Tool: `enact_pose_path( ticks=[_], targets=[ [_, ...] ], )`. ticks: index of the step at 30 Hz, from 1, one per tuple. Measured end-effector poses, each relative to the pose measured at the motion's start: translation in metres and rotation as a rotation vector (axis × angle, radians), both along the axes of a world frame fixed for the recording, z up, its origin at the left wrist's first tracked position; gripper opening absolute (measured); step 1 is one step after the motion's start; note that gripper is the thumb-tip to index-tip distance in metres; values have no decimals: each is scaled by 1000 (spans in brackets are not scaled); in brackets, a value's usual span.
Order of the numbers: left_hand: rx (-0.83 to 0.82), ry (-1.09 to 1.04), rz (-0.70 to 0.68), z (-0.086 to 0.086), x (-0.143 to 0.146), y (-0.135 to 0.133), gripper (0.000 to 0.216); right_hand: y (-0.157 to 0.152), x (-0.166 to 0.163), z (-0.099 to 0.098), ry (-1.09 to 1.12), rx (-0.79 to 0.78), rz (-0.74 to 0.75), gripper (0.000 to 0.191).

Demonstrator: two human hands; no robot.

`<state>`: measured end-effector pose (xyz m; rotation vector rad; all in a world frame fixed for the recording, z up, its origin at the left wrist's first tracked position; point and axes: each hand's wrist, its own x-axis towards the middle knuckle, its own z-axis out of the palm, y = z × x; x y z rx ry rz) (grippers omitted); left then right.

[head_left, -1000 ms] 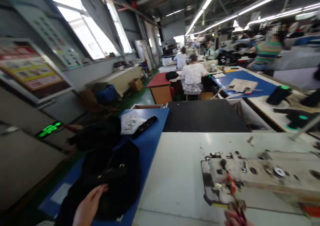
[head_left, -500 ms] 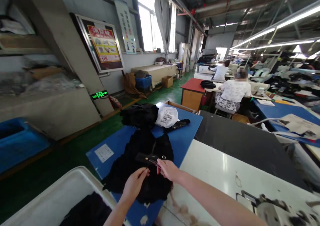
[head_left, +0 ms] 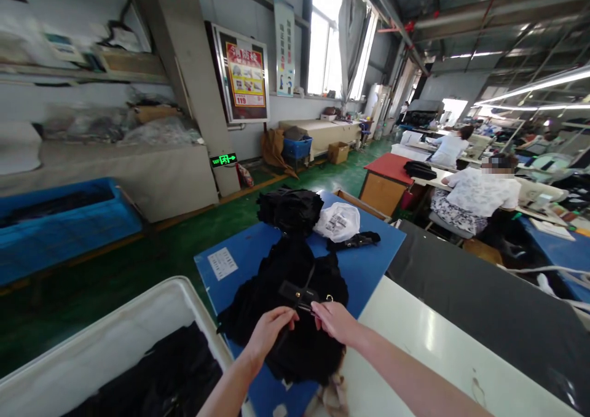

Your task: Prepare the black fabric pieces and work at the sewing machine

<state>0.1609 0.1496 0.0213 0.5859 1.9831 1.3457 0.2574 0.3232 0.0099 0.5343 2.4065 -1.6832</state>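
On the blue rectangular table top, at about six o'clock in the view, lies the black fabric garment with both hands on it. Compared with half a second ago, the whole scene sits further right and the white plastic bin at seven o'clock shows more of its dark contents; the hands keep much the same grip. The left hand curls its fingers together, fingertips pinching the near edge of the small black strap with gold metal fittings that lies across the garment. The right hand closes thumb and forefinger on the same strap from the three o'clock side, the remaining fingers tucked close. At twelve o'clock from the garment rest a heap of black cloth and a white plastic bag with a label. At two o'clock a seated person in a white patterned top works at another table.
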Motion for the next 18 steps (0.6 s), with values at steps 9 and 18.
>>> enact_pose_path(
  ticks=[9,18],
  targets=[
    [33,6,-56,-2,0,-1,44,-7,-18,-5,-80,-227,-35,55],
    [-3,100,-85,-2,8,-2,39,-8,-17,-1,-36,-419,-144,53]
  ],
)
